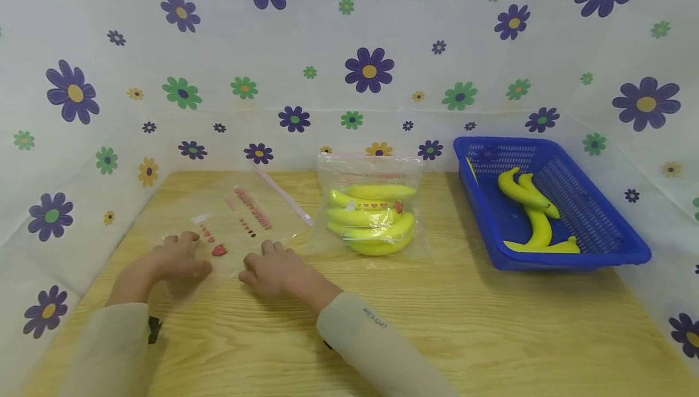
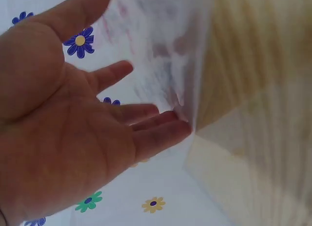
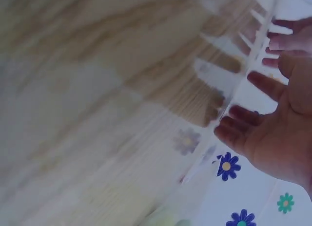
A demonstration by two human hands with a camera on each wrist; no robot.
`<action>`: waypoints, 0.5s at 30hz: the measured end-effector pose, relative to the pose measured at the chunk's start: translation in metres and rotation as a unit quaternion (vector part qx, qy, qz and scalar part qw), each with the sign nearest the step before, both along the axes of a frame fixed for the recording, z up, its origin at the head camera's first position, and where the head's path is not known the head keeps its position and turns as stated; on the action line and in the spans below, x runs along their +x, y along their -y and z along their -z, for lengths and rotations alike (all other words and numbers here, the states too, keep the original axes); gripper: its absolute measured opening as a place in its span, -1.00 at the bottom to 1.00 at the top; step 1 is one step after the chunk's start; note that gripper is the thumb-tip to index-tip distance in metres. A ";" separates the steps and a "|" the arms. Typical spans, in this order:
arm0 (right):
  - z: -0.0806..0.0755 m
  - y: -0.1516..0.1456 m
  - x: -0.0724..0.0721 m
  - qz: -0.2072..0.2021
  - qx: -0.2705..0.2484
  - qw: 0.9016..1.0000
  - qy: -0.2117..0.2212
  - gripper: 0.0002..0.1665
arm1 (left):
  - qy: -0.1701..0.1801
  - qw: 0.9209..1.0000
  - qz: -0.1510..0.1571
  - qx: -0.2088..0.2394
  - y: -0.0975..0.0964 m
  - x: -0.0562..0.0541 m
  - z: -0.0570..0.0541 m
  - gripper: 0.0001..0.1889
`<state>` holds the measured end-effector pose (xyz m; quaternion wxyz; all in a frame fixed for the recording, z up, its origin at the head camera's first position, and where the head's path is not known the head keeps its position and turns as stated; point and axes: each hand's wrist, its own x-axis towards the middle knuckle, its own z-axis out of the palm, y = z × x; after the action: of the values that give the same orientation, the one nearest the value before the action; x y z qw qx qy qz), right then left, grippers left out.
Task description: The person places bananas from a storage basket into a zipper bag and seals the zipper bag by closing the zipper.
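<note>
A clear zip bag with pink lettering and a strawberry print lies flat and askew on the left of the table, its pink zip strip toward the upper right. My left hand rests at the bag's lower left, and the left wrist view shows its fingers loosely extended against the plastic. Over the bag's lower right edge is my right hand; its fingertips touch down there, fingers relaxed. Neither palm holds anything. Beside this bag, a second zip bag contains several yellow bananas.
At the right stands a blue plastic basket with several bananas inside. The wooden table meets a white flower-patterned cloth at the back and sides.
</note>
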<state>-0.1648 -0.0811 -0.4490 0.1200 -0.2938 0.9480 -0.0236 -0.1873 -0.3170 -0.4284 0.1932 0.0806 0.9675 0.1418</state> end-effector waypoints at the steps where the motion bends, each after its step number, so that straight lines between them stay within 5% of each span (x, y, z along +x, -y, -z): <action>1: -0.001 -0.001 -0.003 0.009 -0.008 1.000 0.004 -0.44 | -0.006 1.000 -0.006 0.000 0.000 0.002 0.000 -0.12; 7: -0.005 -0.014 -0.012 0.050 -0.004 0.998 0.023 -0.31 | -0.028 1.000 0.006 0.004 0.006 0.005 0.007 -0.04; 12: -0.008 -0.015 -0.007 0.014 0.037 0.999 0.010 -0.15 | -0.063 0.996 0.047 0.036 0.024 -0.004 0.015 -0.12; 15: -0.010 -0.010 -0.003 0.004 0.057 0.998 -0.002 -0.09 | -0.071 0.994 0.062 0.055 0.031 -0.008 0.011 -0.14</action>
<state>-0.1674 -0.0714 -0.4391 0.1344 -0.2823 0.9494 0.0308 -0.1949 -0.3483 -0.4390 0.1281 0.1605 0.9626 0.1765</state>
